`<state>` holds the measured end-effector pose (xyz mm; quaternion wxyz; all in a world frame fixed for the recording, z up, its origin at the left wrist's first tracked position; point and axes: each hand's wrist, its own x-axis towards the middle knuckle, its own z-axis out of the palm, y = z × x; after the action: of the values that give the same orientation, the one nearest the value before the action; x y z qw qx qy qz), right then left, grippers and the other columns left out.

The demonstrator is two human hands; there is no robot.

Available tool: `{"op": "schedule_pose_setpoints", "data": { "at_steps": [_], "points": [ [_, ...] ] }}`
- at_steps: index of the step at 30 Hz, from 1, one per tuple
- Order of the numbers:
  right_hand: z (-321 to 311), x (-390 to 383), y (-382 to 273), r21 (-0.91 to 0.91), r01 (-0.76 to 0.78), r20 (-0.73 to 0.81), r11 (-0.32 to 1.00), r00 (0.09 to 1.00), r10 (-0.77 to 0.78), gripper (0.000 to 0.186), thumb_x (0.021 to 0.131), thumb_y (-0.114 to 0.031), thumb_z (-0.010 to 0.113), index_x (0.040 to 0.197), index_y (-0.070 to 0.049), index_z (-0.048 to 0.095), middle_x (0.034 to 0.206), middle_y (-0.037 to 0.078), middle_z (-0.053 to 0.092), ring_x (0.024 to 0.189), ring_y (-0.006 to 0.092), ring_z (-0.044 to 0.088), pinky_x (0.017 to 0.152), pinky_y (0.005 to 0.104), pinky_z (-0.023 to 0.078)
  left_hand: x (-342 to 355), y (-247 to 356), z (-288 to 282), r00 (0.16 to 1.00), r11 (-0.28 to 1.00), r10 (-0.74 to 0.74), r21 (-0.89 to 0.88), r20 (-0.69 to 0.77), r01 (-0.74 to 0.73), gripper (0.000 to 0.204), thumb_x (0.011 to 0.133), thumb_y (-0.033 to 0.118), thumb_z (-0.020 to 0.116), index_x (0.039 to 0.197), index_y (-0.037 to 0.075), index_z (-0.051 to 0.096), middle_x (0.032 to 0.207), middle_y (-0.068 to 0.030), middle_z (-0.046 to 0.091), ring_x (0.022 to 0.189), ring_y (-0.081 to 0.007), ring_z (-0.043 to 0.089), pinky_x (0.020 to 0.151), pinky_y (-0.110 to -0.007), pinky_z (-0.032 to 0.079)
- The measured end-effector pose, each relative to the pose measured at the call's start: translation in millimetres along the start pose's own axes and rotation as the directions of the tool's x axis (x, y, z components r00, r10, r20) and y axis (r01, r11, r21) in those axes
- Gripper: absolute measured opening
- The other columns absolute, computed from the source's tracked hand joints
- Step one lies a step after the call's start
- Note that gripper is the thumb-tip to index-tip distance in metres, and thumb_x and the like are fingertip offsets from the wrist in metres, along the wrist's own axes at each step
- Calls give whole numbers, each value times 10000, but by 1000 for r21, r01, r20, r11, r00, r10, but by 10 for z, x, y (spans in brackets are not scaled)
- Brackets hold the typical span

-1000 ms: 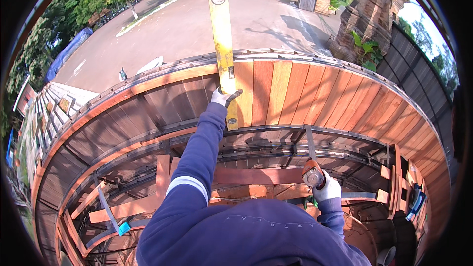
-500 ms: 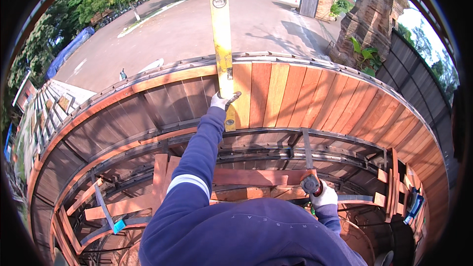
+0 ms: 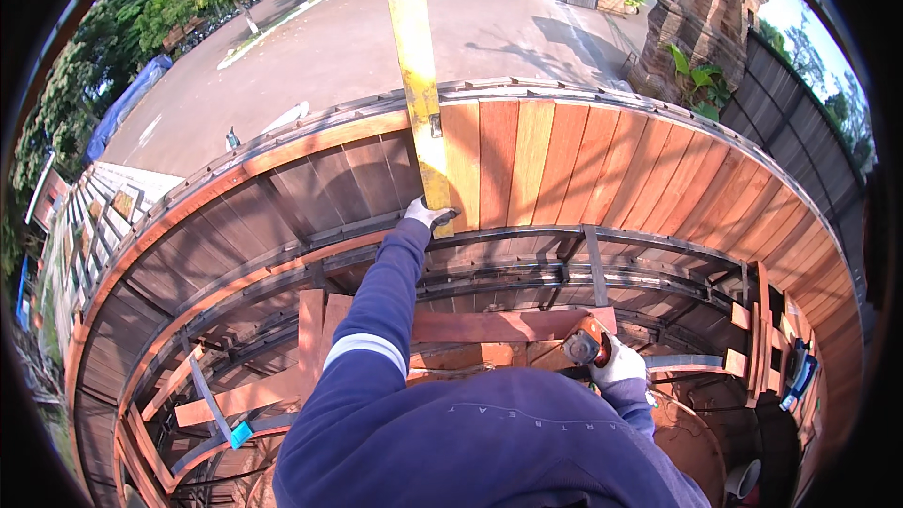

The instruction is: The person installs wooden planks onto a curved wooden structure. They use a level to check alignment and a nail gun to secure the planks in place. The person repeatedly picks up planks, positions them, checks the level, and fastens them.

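Note:
My left hand [image 3: 428, 214], in a white glove, grips a long yellow spirit level [image 3: 417, 56] near its lower end. The level stands nearly upright and rises past the top rim of a curved wall. It lies along the left edge of the light reddish wooden planks [image 3: 564, 165]. My right hand [image 3: 620, 361], also gloved, is closed round a power tool with a round grey head and an orange-red body [image 3: 585, 346]. That tool is held low at the right, by a horizontal reddish board [image 3: 499, 325]. My body hides part of what lies below.
Dark metal framing [image 3: 594, 263] runs along the wall's inside. Loose wooden strips [image 3: 240, 397] lie at lower left, with a blue-handled object [image 3: 801, 378] at far right. Beyond the wall are paved ground [image 3: 282, 75], trees [image 3: 85, 75] and a stone pillar [image 3: 691, 23].
My left hand has slid down the level, closer to its lower end. The view has tilted slightly, and the power tool in my right hand has turned a little.

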<state>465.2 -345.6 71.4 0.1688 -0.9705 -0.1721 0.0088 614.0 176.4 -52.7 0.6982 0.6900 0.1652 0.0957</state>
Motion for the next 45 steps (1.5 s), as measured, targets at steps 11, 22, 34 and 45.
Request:
{"op": "schedule_pose_setpoints", "data": {
  "at_steps": [11,22,34,45],
  "points": [
    [48,-12,19,-19,-77,77,997,994,78,535,759,-269,699,1265,-130,594,1087,161,685,987,349,660,847,413,530,-142,262,148,996,984,-66,-170,-52,56,353,779,55,807,1080,7,629,932,-52,691,700,-140,642,616,-287,526],
    [34,-64,-9,-76,-126,63,989,989,131,531,714,-285,719,1202,-102,614,1061,169,687,974,344,662,857,422,527,-1076,2292,44,650,757,626,136,-431,-639,432,753,72,824,1103,-4,583,1029,-84,632,915,-142,624,851,-293,519],
    [86,-75,4,-36,-31,-20,999,999,30,503,717,-270,706,1175,-78,627,1059,179,682,975,354,655,861,423,523,-453,2846,-228,925,905,379,210,-8,-369,435,804,61,768,1200,-23,607,1038,-73,702,880,-110,647,784,-231,533],
    [48,-43,22,6,-94,87,996,992,94,576,691,-242,728,1229,-75,606,1133,183,666,1041,343,642,897,405,515,-415,2812,-261,918,900,395,207,-14,-384,394,827,-30,696,1209,-30,601,1020,-75,707,854,-105,655,760,-235,548]
  ]
}}
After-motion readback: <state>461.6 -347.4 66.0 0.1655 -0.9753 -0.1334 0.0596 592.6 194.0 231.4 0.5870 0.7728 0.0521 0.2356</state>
